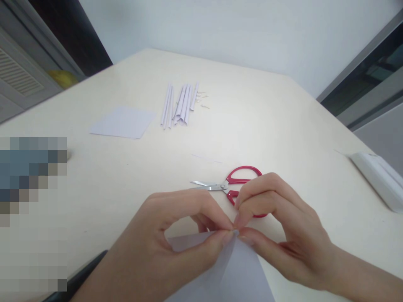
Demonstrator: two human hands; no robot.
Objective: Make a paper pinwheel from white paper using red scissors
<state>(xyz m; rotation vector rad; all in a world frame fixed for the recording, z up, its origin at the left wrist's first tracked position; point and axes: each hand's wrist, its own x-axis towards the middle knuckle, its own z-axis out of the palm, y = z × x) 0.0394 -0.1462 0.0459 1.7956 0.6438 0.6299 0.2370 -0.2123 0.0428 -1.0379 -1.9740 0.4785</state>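
Observation:
A pale lilac paper sheet lies at the near edge of the cream table. My left hand pinches its top corner between thumb and forefinger. My right hand pinches the same corner from the other side, fingertips of both hands meeting. Just behind my hands lie red-handled scissors, blades pointing left, partly hidden by my right fingers.
Several rolled paper tubes lie in a row at the far middle, with small paper scraps beside them. A flat square paper sheet lies to their left. A white box sits at the right edge. A blurred patch covers the left.

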